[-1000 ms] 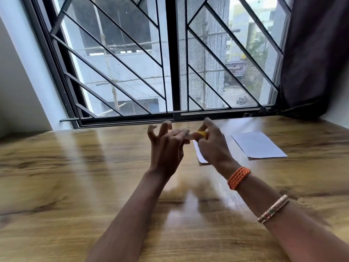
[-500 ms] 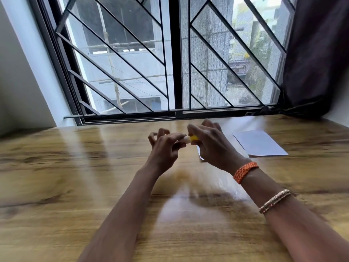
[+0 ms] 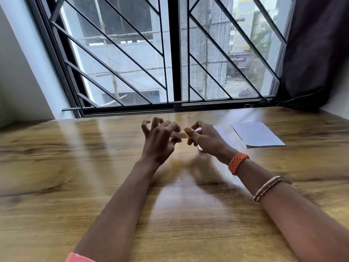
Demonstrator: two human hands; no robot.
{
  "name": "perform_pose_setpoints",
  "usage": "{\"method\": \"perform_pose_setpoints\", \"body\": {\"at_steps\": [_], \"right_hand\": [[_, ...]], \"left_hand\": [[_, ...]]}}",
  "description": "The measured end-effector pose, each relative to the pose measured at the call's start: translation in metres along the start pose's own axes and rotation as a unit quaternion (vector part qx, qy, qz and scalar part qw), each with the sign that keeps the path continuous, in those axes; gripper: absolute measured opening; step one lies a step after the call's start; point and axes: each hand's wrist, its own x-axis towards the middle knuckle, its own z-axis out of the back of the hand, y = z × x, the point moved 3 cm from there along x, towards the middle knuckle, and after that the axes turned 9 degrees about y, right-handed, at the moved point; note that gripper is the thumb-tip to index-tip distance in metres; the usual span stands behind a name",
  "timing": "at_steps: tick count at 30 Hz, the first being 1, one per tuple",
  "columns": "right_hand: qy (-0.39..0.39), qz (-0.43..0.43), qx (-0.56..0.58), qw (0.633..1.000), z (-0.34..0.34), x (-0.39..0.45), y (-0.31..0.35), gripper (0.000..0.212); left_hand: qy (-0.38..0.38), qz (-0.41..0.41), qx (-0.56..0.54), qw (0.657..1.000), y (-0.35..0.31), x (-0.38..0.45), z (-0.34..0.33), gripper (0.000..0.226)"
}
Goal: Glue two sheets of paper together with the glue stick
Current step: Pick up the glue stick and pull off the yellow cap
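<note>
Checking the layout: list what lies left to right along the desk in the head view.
left hand → glue stick, held by both hands → right hand → orange bracelet → sheet of paper lying flat on the wooden desk.

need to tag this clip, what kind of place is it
Probably a room in a home, several floors up: a wooden table pushed against a barred window overlooking buildings and a street, with a dark curtain at the right.
</note>
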Motion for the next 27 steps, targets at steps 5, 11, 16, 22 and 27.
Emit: {"method": "perform_pose_setpoints", "body": {"at_steps": [5,11,16,22,27], "right_hand": [[-0.076,0.145,-0.212,0.964,-0.001,-0.004,0.012,0.012],[-0.085,0.271,-0.432,0.856,0.004,-0.007,0.021,0.017],[-0.1,0.312,-0.473,0.818,0.003,-0.006,0.028,0.037],[-0.098,0.297,-0.445,0.839,0.003,-0.008,0.026,0.03],[-0.151,0.259,-0.364,0.882,0.02,-0.01,0.024,0.03]], "left_hand": [[0.017,-0.003,0.006,1.0,0.001,0.004,0.003,0.02],[0.101,0.034,-0.103,0.989,0.007,0.007,-0.004,0.024],[0.119,0.051,-0.133,0.983,0.008,0.007,0.0,0.023],[0.152,0.05,-0.149,0.976,0.011,0.003,0.004,0.03],[0.13,0.086,-0.161,0.975,0.019,0.0,0.003,0.032]]}}
